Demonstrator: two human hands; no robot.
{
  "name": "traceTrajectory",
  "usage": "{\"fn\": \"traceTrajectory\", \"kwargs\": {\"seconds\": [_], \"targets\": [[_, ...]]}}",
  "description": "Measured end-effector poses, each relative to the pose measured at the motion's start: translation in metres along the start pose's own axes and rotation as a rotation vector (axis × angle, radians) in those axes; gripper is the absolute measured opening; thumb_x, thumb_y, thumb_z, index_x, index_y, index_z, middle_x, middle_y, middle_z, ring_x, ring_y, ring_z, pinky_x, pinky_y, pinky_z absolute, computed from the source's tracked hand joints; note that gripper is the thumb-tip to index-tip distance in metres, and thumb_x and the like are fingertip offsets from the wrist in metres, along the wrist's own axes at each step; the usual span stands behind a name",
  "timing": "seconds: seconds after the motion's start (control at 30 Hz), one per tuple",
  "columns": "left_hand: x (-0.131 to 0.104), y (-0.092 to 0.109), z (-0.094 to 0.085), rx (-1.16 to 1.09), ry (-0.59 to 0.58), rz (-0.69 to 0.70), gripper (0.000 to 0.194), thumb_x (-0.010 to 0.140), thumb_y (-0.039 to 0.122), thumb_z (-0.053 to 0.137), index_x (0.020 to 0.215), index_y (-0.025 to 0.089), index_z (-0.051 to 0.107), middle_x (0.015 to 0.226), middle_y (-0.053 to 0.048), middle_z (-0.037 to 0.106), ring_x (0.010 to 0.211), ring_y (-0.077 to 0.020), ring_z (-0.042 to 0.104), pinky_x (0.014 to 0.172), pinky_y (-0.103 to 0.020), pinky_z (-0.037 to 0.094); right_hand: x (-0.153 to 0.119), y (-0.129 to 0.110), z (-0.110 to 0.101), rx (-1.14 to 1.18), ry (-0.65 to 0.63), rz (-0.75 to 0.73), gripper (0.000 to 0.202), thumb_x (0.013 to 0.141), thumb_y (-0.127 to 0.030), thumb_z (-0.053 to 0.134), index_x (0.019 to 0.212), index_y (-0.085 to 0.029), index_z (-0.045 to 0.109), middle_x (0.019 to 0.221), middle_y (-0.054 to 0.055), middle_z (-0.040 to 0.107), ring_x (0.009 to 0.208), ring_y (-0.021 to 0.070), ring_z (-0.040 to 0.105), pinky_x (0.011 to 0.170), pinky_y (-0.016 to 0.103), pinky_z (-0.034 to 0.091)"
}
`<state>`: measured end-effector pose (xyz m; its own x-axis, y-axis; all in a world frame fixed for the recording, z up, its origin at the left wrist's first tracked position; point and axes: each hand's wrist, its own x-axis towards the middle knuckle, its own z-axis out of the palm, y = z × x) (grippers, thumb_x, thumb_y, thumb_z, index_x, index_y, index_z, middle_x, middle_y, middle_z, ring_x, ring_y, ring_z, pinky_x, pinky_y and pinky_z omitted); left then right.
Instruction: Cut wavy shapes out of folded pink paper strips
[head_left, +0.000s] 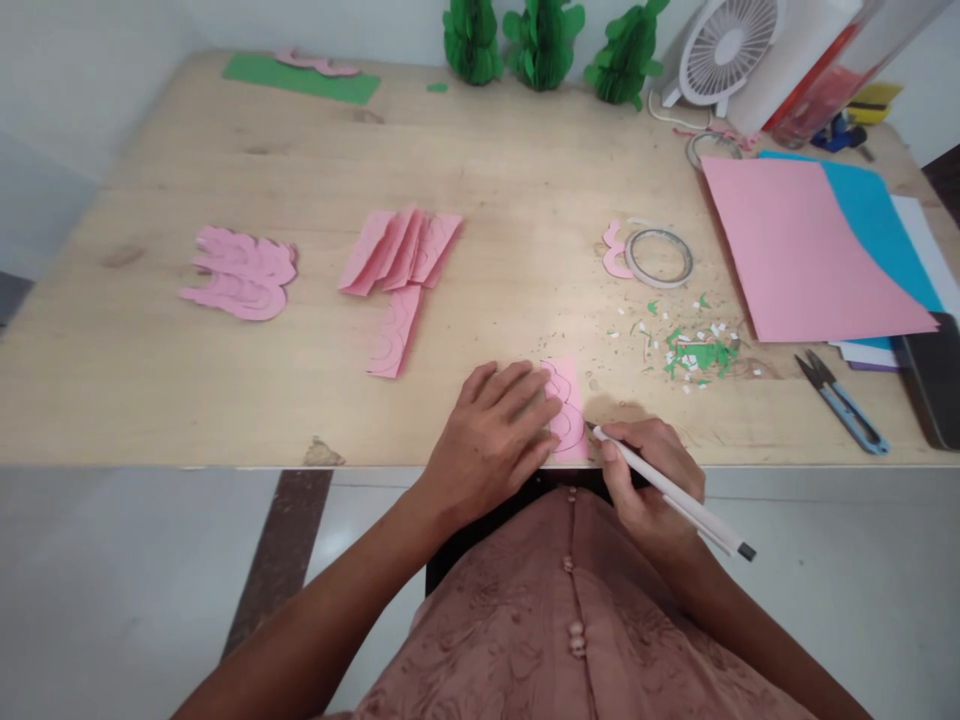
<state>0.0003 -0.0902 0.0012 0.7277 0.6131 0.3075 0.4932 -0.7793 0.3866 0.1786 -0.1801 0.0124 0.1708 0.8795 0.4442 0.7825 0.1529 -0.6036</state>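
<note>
Near the front edge of the table lies a small pink paper piece with curved outlines drawn on it. My left hand rests flat over its left side, fingers stretched out and partly covering it. In my right hand is a white pen, its tip close to the paper's right edge. To the left, pink folded paper strips lie in a pile, and one strip with drawn curves sticks out toward me. Farther left is a stack of scalloped pink cutouts.
Green and white paper scraps lie right of my hands, below a tape roll and a pink cutout. Thread snips, a black phone-like object and coloured sheets lie farther right. Green paper trees and a fan stand behind.
</note>
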Motion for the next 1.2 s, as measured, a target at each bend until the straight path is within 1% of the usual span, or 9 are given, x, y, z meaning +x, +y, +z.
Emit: {"fn": "traceTrajectory", "kwargs": {"seconds": [0.27, 0.37, 0.47, 0.57, 0.67, 0.8, 0.87, 0.97, 1.2], "targets": [[0.000, 0.001, -0.001, 0.004, -0.015, 0.001, 0.025, 0.092, 0.028, 0.053, 0.114, 0.021, 0.061, 0.134, -0.008, 0.059, 0.130, -0.0273, 0.047, 0.110, -0.050, 0.033, -0.001, 0.000, 0.000, 0.020, -0.011, -0.007, 0.010, 0.084, -0.012, 0.058, 0.087, -0.019, 0.065, 0.075, 0.004, 0.068, 0.069, 0.0184, 0.062, 0.066, 0.034, 0.048], [0.001, 0.001, -0.001, -0.002, 0.001, 0.004, 0.025, 0.091, 0.027, 0.054, 0.114, 0.021, 0.062, 0.133, -0.008, 0.059, 0.130, -0.0271, 0.047, 0.110, -0.050, 0.033, -0.001, -0.003, -0.005, 0.043, 0.000, 0.027, 0.011, 0.084, -0.013, 0.057, 0.086, -0.020, 0.065, 0.072, 0.003, 0.067, 0.068, 0.0179, 0.062, 0.064, 0.033, 0.048], [0.000, 0.001, -0.001, -0.004, -0.002, 0.005, 0.025, 0.091, 0.026, 0.054, 0.114, 0.022, 0.062, 0.134, -0.008, 0.059, 0.130, -0.0267, 0.047, 0.110, -0.049, 0.033, -0.001, -0.007, -0.009, 0.049, -0.005, 0.052, 0.012, 0.086, -0.013, 0.055, 0.089, -0.020, 0.065, 0.074, 0.003, 0.068, 0.070, 0.0182, 0.063, 0.063, 0.032, 0.049], [0.000, 0.001, -0.001, -0.003, -0.006, -0.001, 0.025, 0.091, 0.027, 0.053, 0.114, 0.022, 0.061, 0.134, -0.008, 0.058, 0.130, -0.0266, 0.046, 0.110, -0.049, 0.032, 0.000, -0.009, -0.007, 0.077, -0.028, 0.004, 0.015, 0.087, -0.012, 0.054, 0.094, -0.020, 0.065, 0.079, 0.005, 0.070, 0.073, 0.0193, 0.065, 0.066, 0.034, 0.050], [0.000, 0.001, -0.001, 0.000, -0.007, -0.005, 0.025, 0.092, 0.028, 0.053, 0.115, 0.022, 0.061, 0.134, -0.008, 0.059, 0.130, -0.0266, 0.046, 0.111, -0.049, 0.032, -0.002, -0.006, -0.001, 0.098, -0.059, -0.056, 0.023, 0.086, -0.011, 0.053, 0.105, -0.020, 0.064, 0.086, 0.006, 0.072, 0.078, 0.0210, 0.065, 0.071, 0.037, 0.050], [0.000, 0.001, -0.001, -0.004, 0.010, -0.008, 0.031, 0.092, 0.030, 0.052, 0.121, 0.020, 0.057, 0.135, -0.008, 0.059, 0.130, -0.0265, 0.047, 0.111, -0.049, 0.032, -0.003, -0.001, 0.005, 0.054, -0.067, -0.171, 0.033, 0.084, -0.008, 0.055, 0.115, -0.018, 0.061, 0.092, 0.009, 0.072, 0.084, 0.0238, 0.066, 0.073, 0.040, 0.049], [0.000, 0.001, -0.001, -0.007, 0.024, -0.006, 0.034, 0.092, 0.031, 0.052, 0.123, 0.017, 0.055, 0.134, -0.009, 0.059, 0.130, -0.0264, 0.047, 0.111, -0.048, 0.032, -0.004, 0.000, 0.006, 0.015, -0.074, -0.208, 0.034, 0.084, -0.007, 0.056, 0.116, -0.017, 0.061, 0.090, 0.009, 0.072, 0.083, 0.0240, 0.066, 0.073, 0.040, 0.049], [-0.001, 0.000, 0.000, -0.010, 0.033, -0.007, 0.033, 0.092, 0.031, 0.053, 0.121, 0.015, 0.055, 0.134, -0.010, 0.059, 0.130, -0.0268, 0.047, 0.111, -0.049, 0.032, -0.004, 0.000, 0.007, -0.037, -0.090, -0.226, 0.032, 0.085, -0.008, 0.055, 0.115, -0.017, 0.061, 0.090, 0.009, 0.073, 0.084, 0.0243, 0.065, 0.074, 0.040, 0.049], [-0.002, 0.001, 0.000, -0.012, 0.004, -0.016, 0.024, 0.092, 0.032, 0.052, 0.110, 0.017, 0.057, 0.135, -0.008, 0.058, 0.132, -0.0264, 0.045, 0.112, -0.049, 0.030, -0.006, 0.002, 0.009, -0.036, -0.061, -0.261, 0.033, 0.082, -0.006, 0.058, 0.113, -0.016, 0.061, 0.091, 0.009, 0.073, 0.085, 0.0248, 0.065, 0.076, 0.040, 0.049]]}}
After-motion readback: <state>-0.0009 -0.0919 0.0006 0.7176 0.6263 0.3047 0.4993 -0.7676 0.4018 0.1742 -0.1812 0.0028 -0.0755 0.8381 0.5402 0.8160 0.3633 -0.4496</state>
